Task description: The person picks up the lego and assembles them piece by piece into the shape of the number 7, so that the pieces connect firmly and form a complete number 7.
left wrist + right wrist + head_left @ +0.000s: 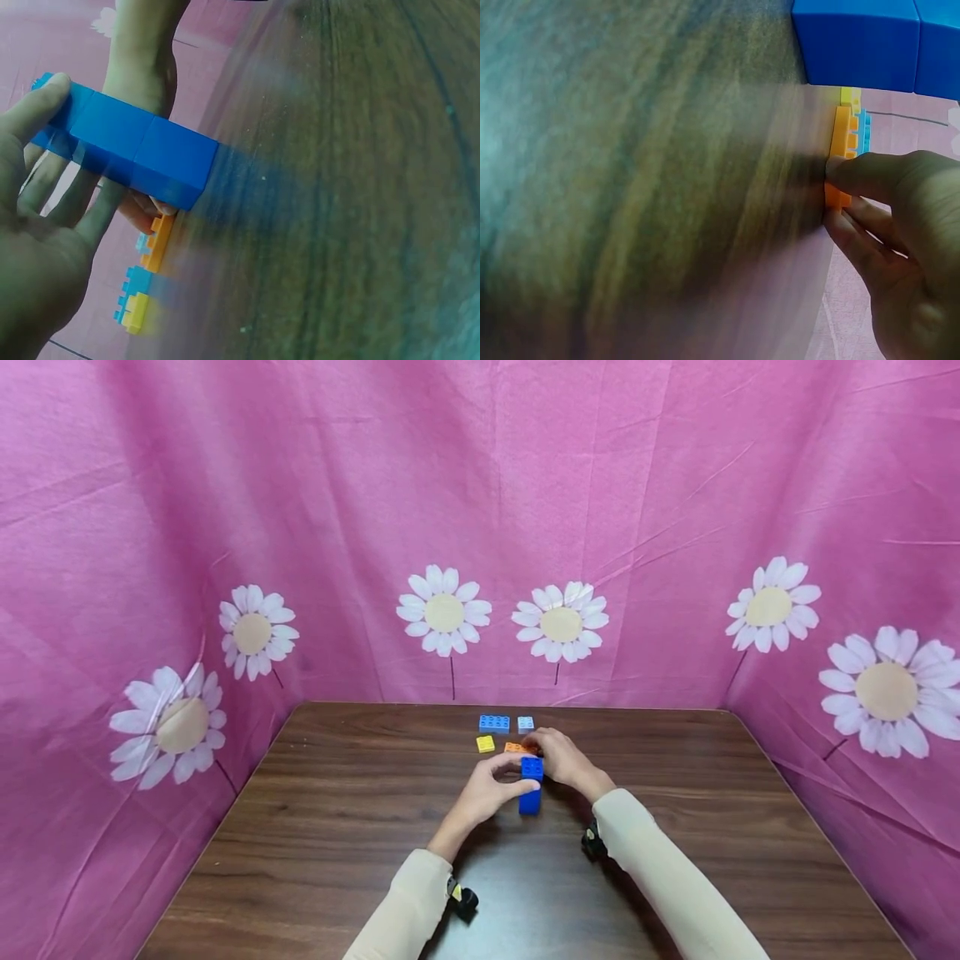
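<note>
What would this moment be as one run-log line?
left hand: holds blue stack | right hand: pinches orange brick | on table: yellow brick, light-blue brick, pale-blue brick

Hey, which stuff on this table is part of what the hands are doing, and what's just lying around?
In use:
dark blue stack, held by the left hand
orange brick, pinched by the right hand

Apparently just lying about, untouched:
yellow brick
larger light blue brick
smaller pale blue brick
</note>
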### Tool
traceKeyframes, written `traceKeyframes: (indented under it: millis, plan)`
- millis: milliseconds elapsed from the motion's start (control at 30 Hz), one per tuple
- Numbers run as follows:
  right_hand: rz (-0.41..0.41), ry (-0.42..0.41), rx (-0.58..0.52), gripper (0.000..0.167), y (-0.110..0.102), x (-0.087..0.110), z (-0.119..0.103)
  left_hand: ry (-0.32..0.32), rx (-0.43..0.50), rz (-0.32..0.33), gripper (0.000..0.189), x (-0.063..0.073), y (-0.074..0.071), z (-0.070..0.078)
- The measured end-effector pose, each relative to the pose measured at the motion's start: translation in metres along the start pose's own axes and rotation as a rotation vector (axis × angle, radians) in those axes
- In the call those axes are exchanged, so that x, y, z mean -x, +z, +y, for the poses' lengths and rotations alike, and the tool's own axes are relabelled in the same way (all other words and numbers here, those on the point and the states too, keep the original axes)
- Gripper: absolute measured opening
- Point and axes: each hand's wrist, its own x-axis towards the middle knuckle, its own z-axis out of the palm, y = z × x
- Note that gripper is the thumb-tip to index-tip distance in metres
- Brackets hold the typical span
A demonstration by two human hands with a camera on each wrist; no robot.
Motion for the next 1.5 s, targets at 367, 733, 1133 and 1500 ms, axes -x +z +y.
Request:
traceKeyframes:
  millis: [367,733,1133,1500]
  plan:
    - [0.007,-0.01,-0.02,0.025,-0.002,0.003,0.001,0.024,-0.048,0.013,0.035,0.0,0.0,0.001]
    - [0.036,-0.055,-0.088,0.037,-0.029,0.006,-0.013,0.053,-0.053,0.006,0.039,-0.002,-0.001,0.0]
    - [0.073,-0.046,-0.083,0.032,-0.057,0.015,-0.025,0.066,-0.047,0.013,0.039,-0.004,0.0,-0.003]
    - [0.072,-0.043,-0.043,0.034,-0.082,0.02,-0.042,0.057,-0.071,0.009,0.04,-0.007,-0.001,-0.003]
